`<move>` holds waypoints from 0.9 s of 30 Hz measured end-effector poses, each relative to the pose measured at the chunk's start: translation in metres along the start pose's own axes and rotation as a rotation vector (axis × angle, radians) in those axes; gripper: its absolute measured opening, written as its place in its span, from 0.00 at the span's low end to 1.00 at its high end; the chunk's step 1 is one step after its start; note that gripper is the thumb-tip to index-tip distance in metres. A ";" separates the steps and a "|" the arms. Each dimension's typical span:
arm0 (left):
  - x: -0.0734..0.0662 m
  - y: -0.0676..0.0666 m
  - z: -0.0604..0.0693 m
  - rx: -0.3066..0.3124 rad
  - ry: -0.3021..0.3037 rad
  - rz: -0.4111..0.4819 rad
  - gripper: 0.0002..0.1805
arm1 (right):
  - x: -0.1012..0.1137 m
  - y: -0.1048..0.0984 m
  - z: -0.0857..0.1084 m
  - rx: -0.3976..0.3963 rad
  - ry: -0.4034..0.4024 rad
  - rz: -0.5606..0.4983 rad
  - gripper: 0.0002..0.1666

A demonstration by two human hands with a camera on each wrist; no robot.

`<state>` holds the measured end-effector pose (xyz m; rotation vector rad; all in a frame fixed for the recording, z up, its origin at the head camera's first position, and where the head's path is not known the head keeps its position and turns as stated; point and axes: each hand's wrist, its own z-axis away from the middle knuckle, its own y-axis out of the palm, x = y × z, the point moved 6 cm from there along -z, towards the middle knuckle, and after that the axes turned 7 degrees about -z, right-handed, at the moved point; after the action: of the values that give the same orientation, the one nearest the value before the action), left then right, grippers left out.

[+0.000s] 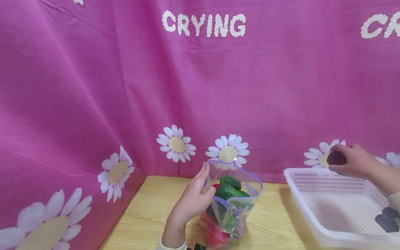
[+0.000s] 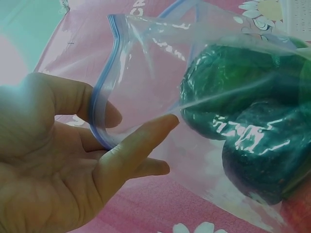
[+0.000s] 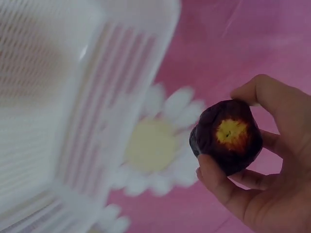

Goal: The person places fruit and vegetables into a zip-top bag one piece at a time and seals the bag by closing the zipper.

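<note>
My left hand [image 1: 193,194] holds the rim of a clear zip bag [image 1: 251,203] with a purple-blue closure. The bag stands on the table with its mouth open. Dark green, glossy vegetables [image 1: 229,191] are inside, with something red [image 1: 215,236] at the bottom. In the left wrist view, fingers and thumb lie about the zip edge [image 2: 104,92], beside two green pieces [image 2: 257,150] seen through the plastic. Off to the right, my right hand [image 1: 359,161] grips a dark purple, roundish fruit [image 3: 227,138] with a yellow patch, raised above the basket's far rim.
A white plastic basket [image 1: 331,208] with slotted walls stands at the right of the wooden table [image 1: 265,232]. A dark object [image 1: 387,219] appears over its right side; its kind is unclear. A pink cloth [image 1: 275,104] with daisies hangs behind and at the left.
</note>
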<state>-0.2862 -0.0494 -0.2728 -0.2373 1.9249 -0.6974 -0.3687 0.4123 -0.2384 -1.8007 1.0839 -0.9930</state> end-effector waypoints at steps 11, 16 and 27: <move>0.002 -0.007 -0.002 -0.020 -0.001 -0.016 0.40 | 0.187 -0.008 -0.006 -0.125 -0.439 -0.188 0.36; 0.002 -0.006 -0.001 -0.016 0.003 -0.002 0.40 | 0.252 0.001 -0.001 -0.021 -0.570 -0.318 0.38; -0.002 -0.002 0.000 -0.014 0.009 0.016 0.39 | 0.290 0.039 0.001 0.115 -0.620 -0.370 0.35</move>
<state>-0.2856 -0.0499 -0.2700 -0.2275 1.9385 -0.6753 -0.2845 0.1335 -0.2107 -2.0532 0.3155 -0.6039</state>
